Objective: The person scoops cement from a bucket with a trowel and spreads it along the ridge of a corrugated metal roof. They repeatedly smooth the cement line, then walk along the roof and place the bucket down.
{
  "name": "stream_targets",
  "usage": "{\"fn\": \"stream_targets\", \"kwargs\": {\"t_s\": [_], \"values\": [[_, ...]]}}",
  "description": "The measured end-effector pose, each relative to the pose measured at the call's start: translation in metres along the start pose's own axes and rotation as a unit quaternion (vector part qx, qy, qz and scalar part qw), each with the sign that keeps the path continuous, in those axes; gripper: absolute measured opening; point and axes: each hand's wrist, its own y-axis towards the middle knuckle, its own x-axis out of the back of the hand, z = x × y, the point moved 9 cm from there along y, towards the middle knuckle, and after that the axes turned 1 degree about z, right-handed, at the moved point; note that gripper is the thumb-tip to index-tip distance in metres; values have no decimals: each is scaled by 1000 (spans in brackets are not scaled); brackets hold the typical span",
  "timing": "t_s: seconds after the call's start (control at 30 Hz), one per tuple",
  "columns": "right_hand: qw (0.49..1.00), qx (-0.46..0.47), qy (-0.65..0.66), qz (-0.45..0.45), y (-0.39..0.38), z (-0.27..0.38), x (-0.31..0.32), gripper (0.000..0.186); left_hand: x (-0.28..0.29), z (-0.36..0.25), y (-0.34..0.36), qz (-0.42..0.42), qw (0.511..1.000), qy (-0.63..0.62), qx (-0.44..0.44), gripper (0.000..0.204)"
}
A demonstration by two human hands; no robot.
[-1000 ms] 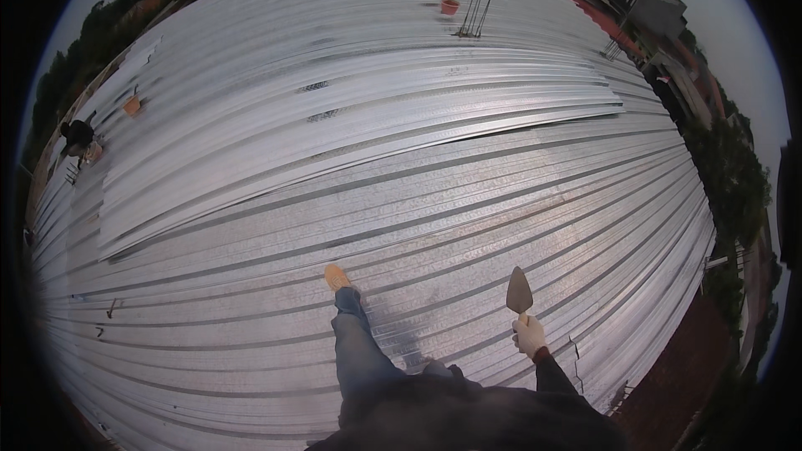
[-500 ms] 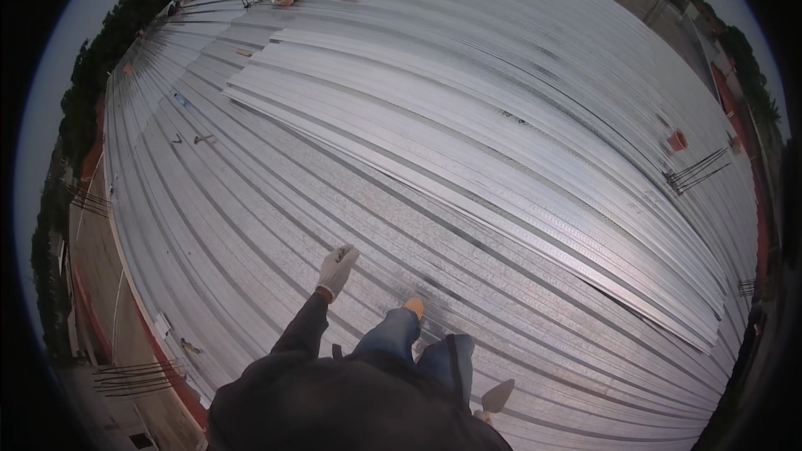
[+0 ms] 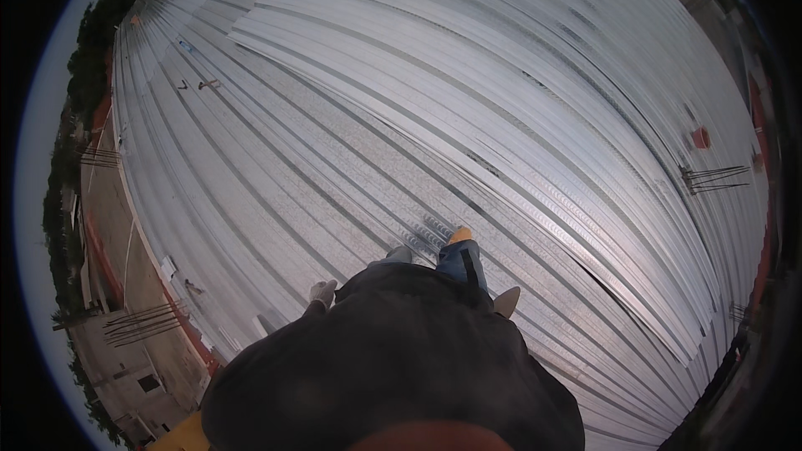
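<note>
My left hand [image 3: 322, 292], in a pale glove, hangs low beside my dark jacket [image 3: 376, 351], over the ribbed metal sheeting. Its fingers look curled in, and I see nothing in them. The pointed grey blade of a trowel [image 3: 506, 302] sticks out past the jacket on my right side. My right hand itself is hidden behind the jacket; the earlier frame shows it at the trowel's handle. Below me a boot with a yellowish toe [image 3: 460, 235] steps on the silvery ribbed sheets [image 3: 292, 192], in blue trousers [image 3: 459, 261].
Upper left on the sheeting lies a hammer-like tool [image 3: 209, 83] near a small blue item [image 3: 185, 46]. A reddish bucket [image 3: 700, 138] stands at the right, by upright rebar [image 3: 714, 177]. Loose sheets overlap ahead with raised edges. The roof edge [image 3: 180, 309] runs along the left, with rebar [image 3: 140, 324] beyond.
My view has tilted down and moved forward; the crouching person and orange tub have left the top. My left hand has dropped back beside my body. My right hand is now hidden.
</note>
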Motion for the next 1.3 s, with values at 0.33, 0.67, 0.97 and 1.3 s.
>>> {"fn": "stream_targets", "kwargs": {"t_s": [0.33,0.67,0.97,1.3], "values": [[999,2,31,35,105,119,59,19,-93,-7,-77,-11,986,-168,13,62],[999,41,4,24,130,237,-40,19,-89,-34,-64,38,995,90,-3,56],[978,81,-191,39,89,268,-218,28,-3,-62,64,-30,965,-229,121,61],[942,129,-271,151,3,408,-447,33,221,-181,145,-195,889,-413,0,77]]}}
